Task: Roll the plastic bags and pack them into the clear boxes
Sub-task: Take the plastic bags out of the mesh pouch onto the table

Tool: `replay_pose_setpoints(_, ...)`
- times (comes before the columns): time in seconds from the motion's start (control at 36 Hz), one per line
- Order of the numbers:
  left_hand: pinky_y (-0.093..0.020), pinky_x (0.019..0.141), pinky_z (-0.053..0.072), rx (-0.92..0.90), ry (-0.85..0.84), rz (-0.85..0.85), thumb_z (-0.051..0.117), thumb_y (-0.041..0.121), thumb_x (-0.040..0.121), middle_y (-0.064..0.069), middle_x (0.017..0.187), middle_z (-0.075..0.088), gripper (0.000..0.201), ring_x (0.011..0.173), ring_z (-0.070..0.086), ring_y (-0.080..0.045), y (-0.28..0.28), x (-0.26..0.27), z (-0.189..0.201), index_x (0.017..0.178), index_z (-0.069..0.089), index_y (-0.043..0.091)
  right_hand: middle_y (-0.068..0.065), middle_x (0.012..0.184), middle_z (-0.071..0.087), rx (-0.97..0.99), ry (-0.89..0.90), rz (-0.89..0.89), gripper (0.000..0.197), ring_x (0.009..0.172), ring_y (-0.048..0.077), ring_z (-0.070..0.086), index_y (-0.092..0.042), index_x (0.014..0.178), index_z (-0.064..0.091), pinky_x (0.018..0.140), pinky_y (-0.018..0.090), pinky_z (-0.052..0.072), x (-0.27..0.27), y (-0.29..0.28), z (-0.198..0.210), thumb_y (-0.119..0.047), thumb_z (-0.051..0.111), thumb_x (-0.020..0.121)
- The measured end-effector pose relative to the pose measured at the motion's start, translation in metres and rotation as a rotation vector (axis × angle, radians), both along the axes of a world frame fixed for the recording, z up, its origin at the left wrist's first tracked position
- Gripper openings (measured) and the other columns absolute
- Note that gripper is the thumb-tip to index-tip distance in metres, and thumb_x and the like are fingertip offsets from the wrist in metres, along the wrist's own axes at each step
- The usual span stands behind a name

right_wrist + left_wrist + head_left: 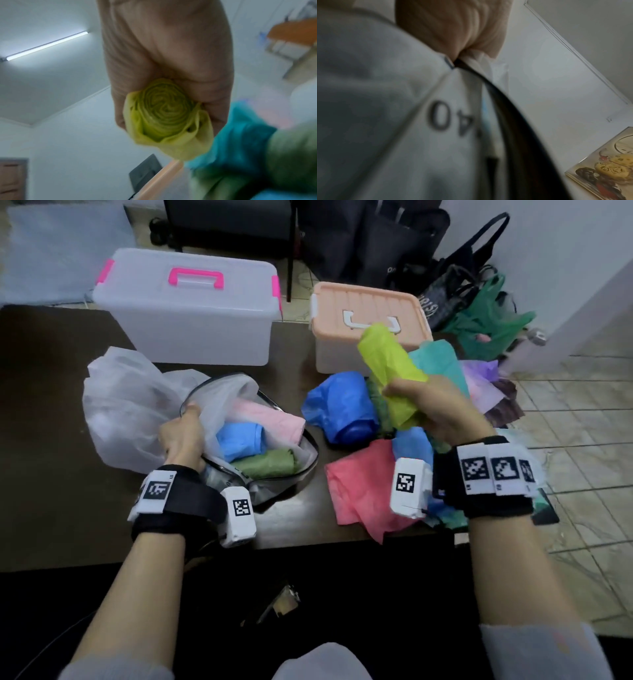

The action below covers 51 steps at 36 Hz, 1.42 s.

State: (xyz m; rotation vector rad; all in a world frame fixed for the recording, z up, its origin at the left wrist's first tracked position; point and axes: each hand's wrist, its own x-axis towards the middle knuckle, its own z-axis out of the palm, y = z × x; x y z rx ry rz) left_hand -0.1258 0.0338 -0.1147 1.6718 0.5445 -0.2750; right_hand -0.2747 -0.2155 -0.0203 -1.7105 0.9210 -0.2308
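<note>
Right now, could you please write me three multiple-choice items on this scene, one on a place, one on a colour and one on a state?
1. Where does the rolled blue plastic bag beside the left hand lie?
A. in the open black-rimmed clear pouch
B. on the floor
C. on the peach lid

2. What colour is the handle of the large clear storage box?
A. white
B. pink
C. black

3. What state is the lime-green plastic bag in the right hand in?
A. spread flat
B. knotted
C. rolled into a tube

Answers: 1 A, it sits between pink and green rolls inside the pouch; 2 B, the handle on its lid is bright pink; 3 C, the right wrist view shows spiral layers at its end.
</note>
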Motion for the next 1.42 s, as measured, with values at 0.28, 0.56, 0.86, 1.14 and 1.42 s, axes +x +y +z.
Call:
replay_pose_setpoints(0.28,-0.030,0.089,0.044,0.024,0.006,-0.020,0.053,0.038,0.093,-0.012,0.131,0.054,0.057,0.115,0.054,-0.027,-0.002,-0.004,0.006,0.132,0.046,-0.003,0.016,0.112,0.064,-0.476,0.128,-0.552,0.049,0.103,0.030,0.060,-0.001,0.111,0.064,0.077,0.034,0.044,-0.079,-0.069,0.003,-0.032,0.071,0.073)
replay_pose_setpoints(0.56,-0.029,0.086,0.043,0.016,0.010,-0.004,0.052,0.038,0.094,-0.011,0.131,0.053,0.056,0.114,0.054,-0.027,-0.003,-0.005,0.009,0.133,0.045,-0.002,0.021,0.113,0.062,-0.488,0.310,-0.479,0.053,0.104,0.034,0.059,0.001,0.111,0.061,0.086,0.044,0.048,-0.100,-0.075,-0.001,-0.033,0.075,0.073)
replay_pose_setpoints(0.86,-0.030,0.082,0.043,-0.003,-0.008,-0.012,0.053,0.035,0.092,-0.012,0.125,0.056,0.053,0.094,0.050,-0.022,-0.001,-0.006,0.008,0.130,0.046,-0.002,0.027,0.117,0.057,-0.507,0.504,-0.296,0.054,0.110,0.037,0.053,0.011,0.113,0.055,0.075,0.036,0.038,-0.095,-0.051,-0.012,-0.028,0.072,0.079)
replay_pose_setpoints(1.14,-0.034,0.090,0.048,-0.036,-0.012,0.016,0.054,0.036,0.091,-0.011,0.122,0.056,0.054,0.102,0.057,-0.025,-0.002,-0.006,0.007,0.130,0.047,-0.001,0.026,0.141,0.031,-0.474,0.767,-0.227,0.078,0.133,0.039,0.023,0.003,0.133,0.039,0.104,0.046,0.027,-0.098,-0.046,-0.011,-0.044,0.070,0.079)
replay_pose_setpoints(1.42,-0.035,0.092,0.049,-0.063,-0.008,0.020,0.055,0.037,0.091,-0.010,0.112,0.054,0.055,0.095,0.054,-0.024,-0.002,-0.004,0.003,0.131,0.045,0.000,0.012,0.157,0.010,-0.621,0.549,0.017,0.068,0.144,0.030,0.006,-0.023,0.151,0.010,0.116,0.050,0.011,-0.088,-0.047,-0.019,-0.041,0.046,0.095)
